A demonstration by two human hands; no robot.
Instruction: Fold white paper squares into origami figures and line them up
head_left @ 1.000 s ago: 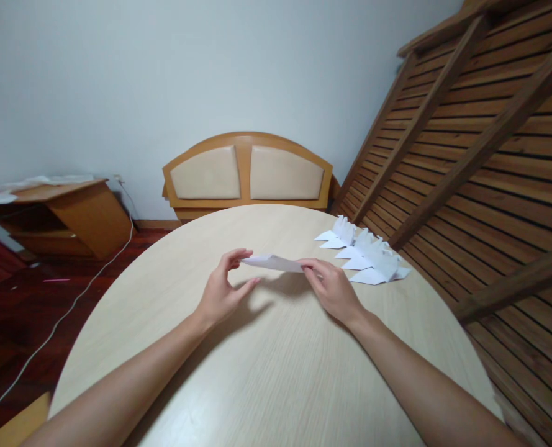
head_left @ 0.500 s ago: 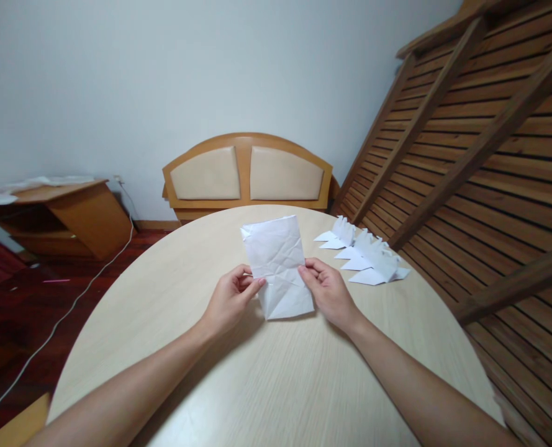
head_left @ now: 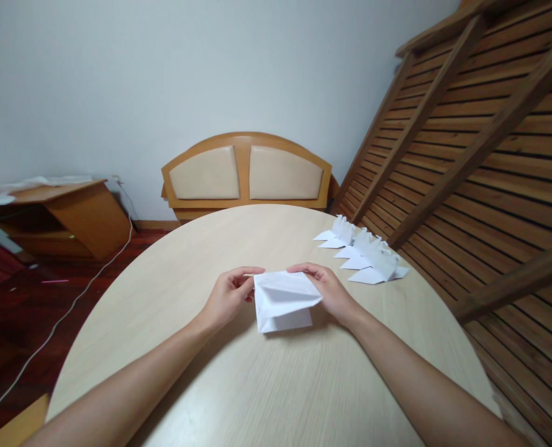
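Note:
A creased sheet of white paper (head_left: 285, 295) is bent over toward me above the middle of the round table (head_left: 276, 391). My left hand (head_left: 231, 297) grips its left edge, with the thumb in front and the index finger along the far corner. At the right side, my right hand (head_left: 326, 292) has its index finger on the folded top edge. Its thumb is hidden behind the paper's flap. To the right stand several folded white paper birds (head_left: 371, 261) in a close row, apart from both hands.
A wooden slatted panel (head_left: 480, 161) leans along the right side. Beyond the table stands a padded headboard (head_left: 248, 174) against the wall. On the left are a low wooden desk (head_left: 75, 217) with white sheets on top and a pale cable (head_left: 77, 301) on the floor.
The paper's upper part has been folded down toward me, so it looks much shorter. Both hands have shifted their grip to the fold. The paper birds have stayed put.

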